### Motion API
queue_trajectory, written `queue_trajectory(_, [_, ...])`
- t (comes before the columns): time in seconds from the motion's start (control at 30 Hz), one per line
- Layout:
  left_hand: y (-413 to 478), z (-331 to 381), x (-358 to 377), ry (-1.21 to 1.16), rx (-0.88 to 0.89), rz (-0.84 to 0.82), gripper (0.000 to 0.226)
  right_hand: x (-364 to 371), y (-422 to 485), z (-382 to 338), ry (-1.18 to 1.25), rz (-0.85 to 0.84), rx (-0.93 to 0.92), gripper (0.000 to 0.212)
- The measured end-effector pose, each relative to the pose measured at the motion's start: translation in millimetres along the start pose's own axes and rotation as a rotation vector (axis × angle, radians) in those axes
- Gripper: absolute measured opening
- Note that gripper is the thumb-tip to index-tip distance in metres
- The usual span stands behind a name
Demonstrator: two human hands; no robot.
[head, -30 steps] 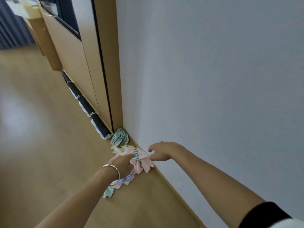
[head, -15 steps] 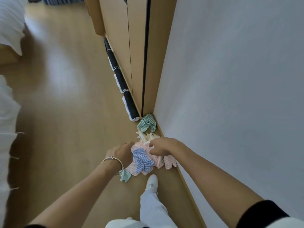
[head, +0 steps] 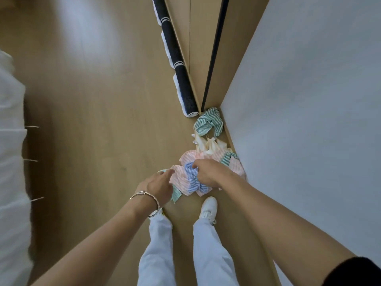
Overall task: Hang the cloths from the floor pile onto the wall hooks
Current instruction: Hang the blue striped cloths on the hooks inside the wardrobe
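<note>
White bedding (head: 10,162) is filling the left edge of the frame. Low in the centre, the left hand (head: 159,185), wearing one bracelet (head: 144,194), is stretching its forefinger onto the pink striped cloth (head: 179,179); whether its other fingers are grasping anything cannot be told. The pile of cloths (head: 206,155) is lying on the floor (head: 103,100), its long axis running up the frame along the foot of the wall (head: 309,120). One green striped cloth (head: 209,121) is lying uppermost, with one cream cloth (head: 206,144) below it. The right hand (head: 210,174) is pinching the blue striped cloth (head: 192,180) with curled fingers.

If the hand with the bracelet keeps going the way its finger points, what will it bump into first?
Probably the pink striped cloth: the left hand points a finger at its edge. Just past it lies the blue striped cloth that the right hand grips.
</note>
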State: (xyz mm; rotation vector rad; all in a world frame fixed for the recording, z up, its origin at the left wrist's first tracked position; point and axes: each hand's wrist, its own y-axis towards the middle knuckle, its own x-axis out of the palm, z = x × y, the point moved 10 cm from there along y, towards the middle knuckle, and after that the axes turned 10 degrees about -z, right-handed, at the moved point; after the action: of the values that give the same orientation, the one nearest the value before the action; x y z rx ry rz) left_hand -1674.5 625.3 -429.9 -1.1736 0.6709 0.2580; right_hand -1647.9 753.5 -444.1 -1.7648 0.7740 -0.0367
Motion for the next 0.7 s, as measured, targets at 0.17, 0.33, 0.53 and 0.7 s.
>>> queue_trajectory(0.17, [57, -27, 57, 0.022, 0.041, -0.178, 0.050, 36, 72, 22, 0.155, -0.009, 0.041, 0.046])
queue_trajectory(0.33, [106, -46, 100, 0.066, 0.087, -0.280, 0.049, 100, 139, 44, 0.211, -0.104, 0.096, 0.042])
queue_trajectory(0.53, [187, -71, 156, 0.083, 0.094, -0.326, 0.049, 149, 218, 64, 0.217, -0.141, 0.123, 0.037])
queue_trajectory(0.7, [241, -90, 220, 0.060, 0.087, -0.386, 0.048, 168, 270, 85, 0.195, -0.203, 0.123, 0.042])
